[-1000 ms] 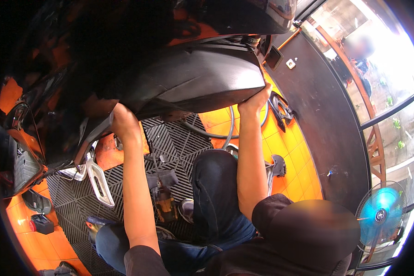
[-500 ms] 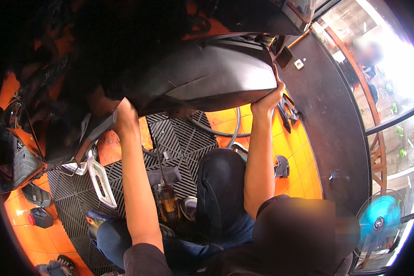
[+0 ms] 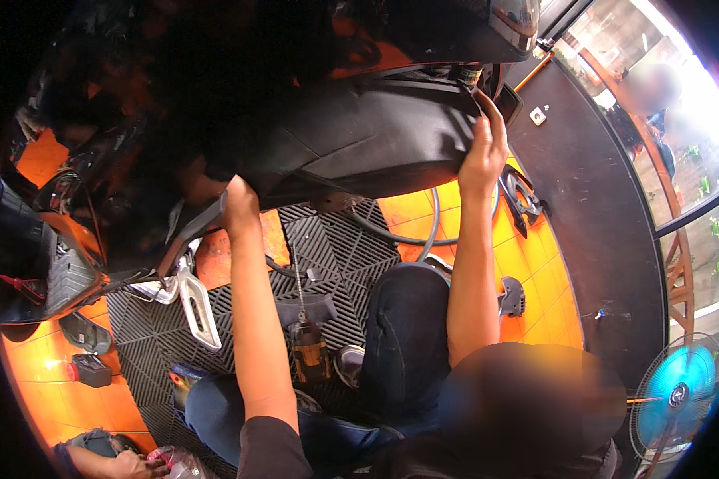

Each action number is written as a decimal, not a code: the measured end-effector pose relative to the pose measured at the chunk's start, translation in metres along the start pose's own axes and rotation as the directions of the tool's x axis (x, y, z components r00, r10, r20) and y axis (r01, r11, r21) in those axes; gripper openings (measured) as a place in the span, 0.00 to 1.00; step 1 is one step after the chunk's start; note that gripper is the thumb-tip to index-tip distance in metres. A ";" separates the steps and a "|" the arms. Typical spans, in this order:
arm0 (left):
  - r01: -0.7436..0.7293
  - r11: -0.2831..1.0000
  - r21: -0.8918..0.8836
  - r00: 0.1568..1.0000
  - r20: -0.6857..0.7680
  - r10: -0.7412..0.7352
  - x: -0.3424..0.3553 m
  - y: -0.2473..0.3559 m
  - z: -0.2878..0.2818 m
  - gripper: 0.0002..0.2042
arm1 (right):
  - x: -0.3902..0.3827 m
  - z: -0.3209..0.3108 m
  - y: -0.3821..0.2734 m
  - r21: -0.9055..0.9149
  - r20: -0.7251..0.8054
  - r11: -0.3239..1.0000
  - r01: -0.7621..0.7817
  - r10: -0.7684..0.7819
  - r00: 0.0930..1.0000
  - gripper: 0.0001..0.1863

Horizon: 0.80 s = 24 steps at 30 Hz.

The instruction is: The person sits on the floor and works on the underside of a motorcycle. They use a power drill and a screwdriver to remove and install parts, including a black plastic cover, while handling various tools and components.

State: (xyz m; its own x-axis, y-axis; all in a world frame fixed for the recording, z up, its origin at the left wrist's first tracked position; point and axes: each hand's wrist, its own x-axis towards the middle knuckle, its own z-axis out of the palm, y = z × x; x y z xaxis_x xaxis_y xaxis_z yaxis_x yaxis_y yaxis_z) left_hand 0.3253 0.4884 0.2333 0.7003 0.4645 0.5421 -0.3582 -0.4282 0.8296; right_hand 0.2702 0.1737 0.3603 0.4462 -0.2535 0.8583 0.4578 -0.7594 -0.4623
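Observation:
A long black moulded side cover of a motorbike or scooter stretches across the upper middle. My left hand is at its lower left, beside a dark panel edge; the thumb side shows, while the fingers are hidden behind dark bodywork. At the cover's right end is my right hand, palm side against it. Its fingers are stretched upward along the end and the thumb stands apart. Below my left hand, a silver metal footrest bracket sticks out from the bike.
Black grid matting and orange tiles cover the floor. A tool with a long thin rod stands between the knees. A black hose curves below the cover. At lower left is another person's hand; a blue fan stands at right.
The whole view has shifted, so things sit further right. My right hand has gone from cupping the cover's end to fingers straightened upward along it. Another person's hand has appeared at lower left.

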 end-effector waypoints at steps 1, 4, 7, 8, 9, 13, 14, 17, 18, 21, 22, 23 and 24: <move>0.032 0.999 0.031 0.999 -0.004 -0.032 0.000 -0.001 0.001 0.15 | 0.002 0.001 -0.013 -0.133 0.074 0.983 0.126 -0.117 0.990 0.22; 0.100 0.992 0.075 0.995 -0.006 -0.100 -0.005 -0.005 0.007 0.16 | 0.008 0.003 -0.047 -0.304 0.261 0.880 0.365 -0.291 0.920 0.26; 0.010 0.999 0.040 1.000 -0.026 -0.009 -0.004 -0.005 0.009 0.17 | 0.017 -0.001 -0.069 -0.336 0.522 0.773 0.538 -0.323 0.789 0.44; 0.113 0.993 -0.039 0.994 -0.001 -0.113 -0.002 -0.005 0.009 0.16 | 0.021 -0.003 -0.074 -0.292 0.598 0.742 0.603 -0.350 0.721 0.48; 0.073 0.997 -0.033 0.997 -0.032 -0.074 0.001 -0.003 0.009 0.16 | 0.025 -0.005 -0.077 -0.277 0.675 0.703 0.655 -0.343 0.653 0.52; 0.104 0.990 0.098 0.994 0.008 -0.105 0.000 -0.003 0.004 0.13 | 0.036 0.003 -0.087 -0.159 0.752 0.696 0.700 -0.374 0.543 0.60; 0.099 0.986 0.132 0.994 0.034 -0.105 -0.006 -0.005 0.005 0.13 | 0.038 0.004 -0.087 -0.141 0.735 0.670 0.729 -0.422 0.530 0.60; -0.058 0.971 0.231 0.998 -0.002 0.060 -0.017 -0.014 0.011 0.14 | 0.039 0.006 -0.084 -0.212 0.748 0.725 0.655 -0.312 0.586 0.60; -0.121 0.958 0.261 0.992 -0.012 0.129 -0.017 -0.017 0.015 0.14 | 0.039 0.006 -0.080 -0.139 0.692 0.731 0.668 -0.410 0.594 0.58; -0.016 0.948 0.318 0.980 0.192 -0.048 -0.014 -0.016 0.025 0.14 | 0.038 0.003 -0.067 -0.144 0.685 0.687 0.712 -0.450 0.573 0.57; 0.074 0.962 0.264 0.974 0.188 -0.127 -0.015 -0.010 0.028 0.14 | 0.036 0.002 -0.063 -0.176 0.681 0.668 0.723 -0.448 0.580 0.57; 0.006 0.975 0.220 0.982 0.182 -0.047 -0.016 -0.004 0.028 0.14 | 0.035 0.001 -0.060 -0.170 0.699 0.651 0.740 -0.450 0.556 0.56; 0.025 0.983 0.182 0.980 0.187 -0.060 -0.021 0.005 0.030 0.14 | 0.031 0.000 -0.059 -0.218 0.723 0.682 0.699 -0.368 0.584 0.56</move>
State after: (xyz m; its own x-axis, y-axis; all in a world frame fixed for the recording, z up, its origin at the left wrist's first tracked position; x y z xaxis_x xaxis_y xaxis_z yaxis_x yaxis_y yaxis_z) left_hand 0.3274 0.4532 0.2224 0.8237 0.3356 0.4571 -0.2223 -0.5505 0.8047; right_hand 0.2575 0.2108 0.4139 0.6485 0.5646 0.5106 0.4562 -0.8252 0.3331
